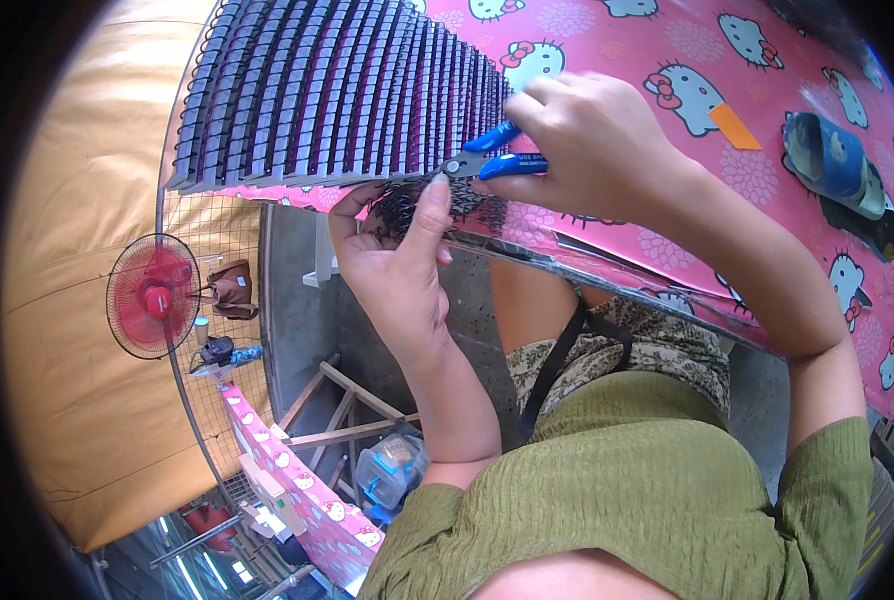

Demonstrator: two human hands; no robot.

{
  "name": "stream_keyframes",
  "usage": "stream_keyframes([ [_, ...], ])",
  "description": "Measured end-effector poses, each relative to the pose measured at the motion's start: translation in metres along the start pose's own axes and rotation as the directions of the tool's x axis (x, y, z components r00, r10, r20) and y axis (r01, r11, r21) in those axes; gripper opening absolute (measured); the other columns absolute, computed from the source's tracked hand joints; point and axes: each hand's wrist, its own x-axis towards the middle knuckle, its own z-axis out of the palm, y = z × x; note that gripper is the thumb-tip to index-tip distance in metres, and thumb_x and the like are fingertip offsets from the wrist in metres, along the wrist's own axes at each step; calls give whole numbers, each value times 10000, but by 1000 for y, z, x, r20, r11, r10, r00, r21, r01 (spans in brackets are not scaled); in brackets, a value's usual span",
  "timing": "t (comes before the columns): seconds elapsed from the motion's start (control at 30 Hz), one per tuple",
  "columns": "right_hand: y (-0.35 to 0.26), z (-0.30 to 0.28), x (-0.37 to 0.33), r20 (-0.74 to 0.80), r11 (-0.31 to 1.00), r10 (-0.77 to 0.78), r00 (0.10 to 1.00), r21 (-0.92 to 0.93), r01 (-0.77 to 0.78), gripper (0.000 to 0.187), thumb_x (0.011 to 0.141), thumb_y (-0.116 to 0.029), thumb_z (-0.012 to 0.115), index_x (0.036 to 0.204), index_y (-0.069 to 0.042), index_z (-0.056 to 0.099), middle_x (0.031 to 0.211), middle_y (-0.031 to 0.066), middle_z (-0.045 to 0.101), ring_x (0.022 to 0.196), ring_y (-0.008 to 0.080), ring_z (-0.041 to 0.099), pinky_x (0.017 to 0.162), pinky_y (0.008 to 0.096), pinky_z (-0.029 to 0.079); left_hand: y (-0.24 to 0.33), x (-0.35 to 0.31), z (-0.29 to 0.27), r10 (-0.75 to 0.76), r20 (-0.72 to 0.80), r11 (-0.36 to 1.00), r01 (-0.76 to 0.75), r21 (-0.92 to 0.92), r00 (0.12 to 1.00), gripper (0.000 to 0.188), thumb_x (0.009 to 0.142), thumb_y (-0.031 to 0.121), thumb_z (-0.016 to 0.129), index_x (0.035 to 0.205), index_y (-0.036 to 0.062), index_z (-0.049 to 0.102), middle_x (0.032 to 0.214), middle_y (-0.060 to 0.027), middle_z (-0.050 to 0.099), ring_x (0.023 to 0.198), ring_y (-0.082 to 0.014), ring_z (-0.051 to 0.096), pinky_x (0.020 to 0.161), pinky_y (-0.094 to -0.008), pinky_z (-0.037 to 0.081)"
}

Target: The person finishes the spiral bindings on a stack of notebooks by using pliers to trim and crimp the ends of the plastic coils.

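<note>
So rn R hand (589,138) is clamped round blue-handled pliers (471,164), L hand (402,268) pinching black coils (399,208) beside slatted mat (307,100) at bench (667,32)'s near L corner.

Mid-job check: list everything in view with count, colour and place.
slatted mat: 1, grey and black, upper left
black coils: bundle, uncountable, below the mat's edge
pliers: 1, blue-handled, in right hand
table cover: 1, pink print, under the mat
paper piece: 1, orange, upper right
container: 1, blue, far right
fan: 1, red, left
bag: 1, brown, beside fan
tarp: 1, yellow-orange, far left
plastic bin: 1, clear and blue, lower left
other clutter: count unclear, around the edges
hands: 2, bare; left at the coils, right on the pliers
</note>
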Motion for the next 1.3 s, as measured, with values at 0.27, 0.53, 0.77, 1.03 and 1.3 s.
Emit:
stream_keyframes([
  [0.27, 1, -10, -16, 61, 996, 93, 994, -15, -93, 448, 704, -453, 726, 714, -12, 648, 701, 121, 642, 649, 274, 666, 636, 374, 545, -3, 0, -6, -53, -28, 996, 51, -72, 998, 402, 759, 6, 766, 1050, 6, 489, 832, -107, 639, 598, -112, 604, 394, -192, 394],
  [0.53, -9, -10, -3, 384, 973, 196, 902, 35, -226, 451, 704, -456, 718, 689, -12, 644, 655, 113, 628, 599, 266, 657, 574, 361, 536, -8, -2, 0, -54, -11, 997, 53, -47, 998, 423, 751, 27, 784, 1052, 8, 488, 828, -99, 636, 580, -103, 588, 402, -186, 383],
  [0.77, 12, 4, -23, -45, 997, -30, 999, -68, 27, 460, 718, -480, 726, 756, -29, 641, 721, 111, 635, 674, 274, 661, 628, 378, 529, -5, -4, -2, -125, -6, 991, 125, 36, 992, 418, 733, 46, 806, 1027, 10, 510, 825, -77, 629, 581, -88, 562, 428, -190, 386],
  [1.03, 1, -7, -23, 166, 988, 154, 974, -34, -150, 479, 724, -475, 726, 831, -19, 624, 857, 112, 636, 847, 264, 645, 791, 374, 490, -12, -5, -2, -55, 56, 998, 52, 42, 997, 384, 732, 27, 797, 997, 5, 520, 814, -67, 624, 596, -66, 542, 455, -181, 389],
  [1.3, -7, -16, 0, 470, 975, 213, 857, -41, -220, 495, 723, -494, 727, 834, -20, 639, 810, 118, 644, 780, 270, 660, 712, 376, 519, -14, -6, 1, -19, 28, 998, 17, 59, 999, 366, 743, 31, 787, 995, 8, 523, 818, -65, 619, 576, -59, 535, 445, -181, 390],
])
